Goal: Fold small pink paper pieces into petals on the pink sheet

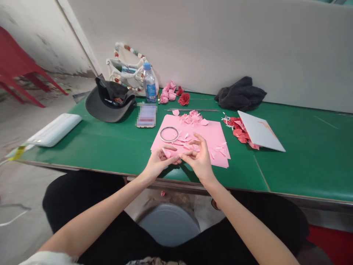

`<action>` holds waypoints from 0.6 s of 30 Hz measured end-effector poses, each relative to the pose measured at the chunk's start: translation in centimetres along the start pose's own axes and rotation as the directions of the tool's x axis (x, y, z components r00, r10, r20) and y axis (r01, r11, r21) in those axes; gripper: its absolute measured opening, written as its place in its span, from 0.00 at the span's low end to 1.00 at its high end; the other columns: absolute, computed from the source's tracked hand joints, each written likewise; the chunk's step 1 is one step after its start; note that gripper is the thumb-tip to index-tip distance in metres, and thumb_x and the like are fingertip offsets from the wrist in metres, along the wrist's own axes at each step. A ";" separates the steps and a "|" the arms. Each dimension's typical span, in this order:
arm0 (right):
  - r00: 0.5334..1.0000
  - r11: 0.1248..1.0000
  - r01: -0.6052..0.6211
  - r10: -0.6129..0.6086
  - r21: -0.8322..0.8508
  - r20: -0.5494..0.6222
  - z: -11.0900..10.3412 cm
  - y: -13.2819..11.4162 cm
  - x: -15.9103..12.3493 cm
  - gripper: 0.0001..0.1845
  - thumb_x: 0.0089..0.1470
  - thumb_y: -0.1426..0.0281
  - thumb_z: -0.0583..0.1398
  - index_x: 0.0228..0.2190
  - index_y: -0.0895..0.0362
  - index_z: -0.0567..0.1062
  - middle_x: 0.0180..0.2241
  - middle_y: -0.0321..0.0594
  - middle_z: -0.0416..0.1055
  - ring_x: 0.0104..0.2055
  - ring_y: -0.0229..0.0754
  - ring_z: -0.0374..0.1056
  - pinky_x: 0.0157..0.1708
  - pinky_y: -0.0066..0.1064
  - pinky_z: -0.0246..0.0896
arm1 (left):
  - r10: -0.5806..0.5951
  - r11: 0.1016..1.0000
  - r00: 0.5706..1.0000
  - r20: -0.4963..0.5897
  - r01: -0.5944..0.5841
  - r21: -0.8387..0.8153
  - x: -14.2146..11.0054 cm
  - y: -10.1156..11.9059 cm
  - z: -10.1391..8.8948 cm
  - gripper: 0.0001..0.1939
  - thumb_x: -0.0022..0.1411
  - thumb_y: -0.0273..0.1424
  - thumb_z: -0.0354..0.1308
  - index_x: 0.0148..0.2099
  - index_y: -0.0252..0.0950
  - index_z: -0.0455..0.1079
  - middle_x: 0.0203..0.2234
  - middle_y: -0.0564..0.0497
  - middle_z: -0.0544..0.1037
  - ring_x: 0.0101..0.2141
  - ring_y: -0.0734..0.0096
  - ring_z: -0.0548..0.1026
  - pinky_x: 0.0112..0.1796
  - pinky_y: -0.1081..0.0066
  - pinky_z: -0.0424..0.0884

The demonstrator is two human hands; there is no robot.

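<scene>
My left hand [161,159] is closed on a small pink paper piece [166,153], which shows between its thumb and fingers. Close beside it, my right hand [199,156] pinches with thumb and forefinger at the left hand's fingertips; whatever is in that pinch is too small to make out. Both hands hover over the front edge of a stack of pink paper sheets [217,132]. A roll of clear tape [169,134] lies on the sheets, near loose pink paper scraps [185,140]. Farther back on them sits a heap of pink paper petals [192,117].
On the green table [303,154] are a phone [146,115], a dark cap [110,101], a water bottle [149,82], a beaded bag [129,73], finished paper flowers [183,98], thin wires [195,110], black cloth [241,94], a white card [260,131] over red petals [240,131], and a white device [56,129].
</scene>
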State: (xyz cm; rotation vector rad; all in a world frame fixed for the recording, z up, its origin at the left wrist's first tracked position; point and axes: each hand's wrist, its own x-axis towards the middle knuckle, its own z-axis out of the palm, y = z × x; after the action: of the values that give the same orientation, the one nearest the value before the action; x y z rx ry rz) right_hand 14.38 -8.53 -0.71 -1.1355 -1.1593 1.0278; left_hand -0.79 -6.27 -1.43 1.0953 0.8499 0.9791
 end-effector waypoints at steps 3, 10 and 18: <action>0.999 0.998 -0.040 0.039 0.044 0.021 -0.7 -0.1 0.7 0.39 0.40 0.72 0.66 0.52 0.46 0.59 0.43 0.36 0.59 0.28 0.30 0.69 0.36 0.31 0.70 | -0.010 1.000 0.999 0.050 0.009 0.029 -0.1 0.5 0.0 0.23 0.49 0.34 0.67 0.46 0.32 0.65 0.29 0.49 0.80 0.33 0.64 0.80 0.38 0.66 0.75; 0.996 0.987 0.030 -0.015 -0.161 0.093 -5.3 -1.3 3.0 0.36 0.41 0.71 0.65 0.52 0.51 0.59 0.37 0.35 0.65 0.27 0.32 0.67 0.33 0.32 0.68 | 0.284 0.808 0.956 0.076 -0.281 0.517 1.9 3.2 -2.6 0.23 0.59 0.35 0.58 0.55 0.34 0.65 0.44 0.41 0.77 0.46 0.59 0.74 0.47 0.61 0.69; 0.983 0.815 0.182 -0.171 -0.550 0.071 -6.2 1.0 3.7 0.29 0.46 0.76 0.60 0.51 0.54 0.62 0.32 0.38 0.71 0.36 0.42 0.70 0.44 0.40 0.66 | 0.387 0.208 0.872 0.298 -0.398 0.893 5.0 1.6 -4.8 0.12 0.62 0.28 0.51 0.45 0.34 0.73 0.37 0.45 0.78 0.41 0.60 0.73 0.53 0.55 0.62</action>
State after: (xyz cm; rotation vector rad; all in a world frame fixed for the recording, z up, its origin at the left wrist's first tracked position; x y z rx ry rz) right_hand 20.95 -5.51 -1.46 -1.4335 -1.6089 0.5613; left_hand -3.76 0.11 -1.49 2.4859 1.2107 0.8285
